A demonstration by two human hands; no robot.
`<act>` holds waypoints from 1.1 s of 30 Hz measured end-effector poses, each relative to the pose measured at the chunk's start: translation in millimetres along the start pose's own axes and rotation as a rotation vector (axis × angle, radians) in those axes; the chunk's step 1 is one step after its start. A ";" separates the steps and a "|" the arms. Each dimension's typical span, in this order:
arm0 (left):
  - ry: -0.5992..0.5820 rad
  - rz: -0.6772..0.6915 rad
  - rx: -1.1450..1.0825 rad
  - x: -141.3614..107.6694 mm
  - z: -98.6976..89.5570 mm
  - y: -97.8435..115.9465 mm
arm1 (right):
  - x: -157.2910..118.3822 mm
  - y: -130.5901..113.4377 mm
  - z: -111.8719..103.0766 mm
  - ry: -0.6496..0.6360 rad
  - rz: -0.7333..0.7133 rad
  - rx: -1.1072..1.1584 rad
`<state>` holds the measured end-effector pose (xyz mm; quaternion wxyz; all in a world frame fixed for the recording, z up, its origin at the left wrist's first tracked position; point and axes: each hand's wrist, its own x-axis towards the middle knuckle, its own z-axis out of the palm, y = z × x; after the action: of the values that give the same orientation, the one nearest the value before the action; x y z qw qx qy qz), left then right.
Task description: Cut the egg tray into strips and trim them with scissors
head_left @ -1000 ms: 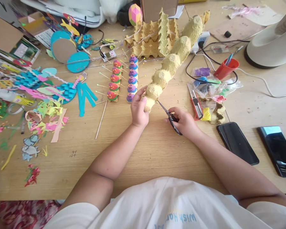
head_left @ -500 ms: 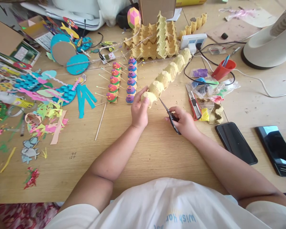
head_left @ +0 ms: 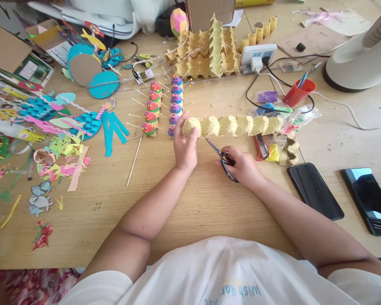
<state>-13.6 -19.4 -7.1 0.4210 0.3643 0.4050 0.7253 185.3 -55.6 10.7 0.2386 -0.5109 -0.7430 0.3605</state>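
My left hand [head_left: 186, 146] grips the left end of a pale yellow egg carton strip [head_left: 231, 125], thumb across its end cup. The strip has several bumps facing up and stretches nearly level to the right. In my right hand [head_left: 244, 164] is a pair of dark scissors [head_left: 221, 157], its blades pointing up and left at the strip's near edge, close to the second cup. Whether the blades touch the card I cannot tell. Just beyond my left hand stand a red and green painted caterpillar [head_left: 152, 111] and a purple and blue caterpillar [head_left: 175, 108], both with pins stuck in.
Egg carton trays [head_left: 193, 59] lie at the back, beside a power strip [head_left: 259, 52] with cables. A red cup [head_left: 299, 92], a box cutter [head_left: 262, 147] and two phones [head_left: 316, 190] [head_left: 370, 199] are on the right. Paper scraps [head_left: 62, 159] and a thin stick [head_left: 134, 161] lie left.
The egg carton strip has swung from slanting up and away to lying nearly level, its far end now over the box cutter. The scissors have shifted slightly left and down.
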 end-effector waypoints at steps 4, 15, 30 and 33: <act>-0.043 -0.025 -0.050 -2.7 1.5 2.9 | 1.3 1.3 0.9 0.003 -0.010 0.024; -0.076 -0.109 -0.073 -3.5 5.6 4.0 | 0.5 -11.1 -3.1 -0.151 0.107 0.446; -0.096 -0.079 -0.087 -4.8 9.0 5.0 | -2.6 -17.6 -1.7 -0.149 0.172 0.541; -0.116 -0.061 -0.085 -5.9 9.6 6.4 | -2.6 -17.7 -1.8 -0.148 0.170 0.537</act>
<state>-5.1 -24.0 1.4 0.4808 0.3751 0.3597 0.7062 177.2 -61.3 25.6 0.2794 -0.4619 -0.5909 0.5995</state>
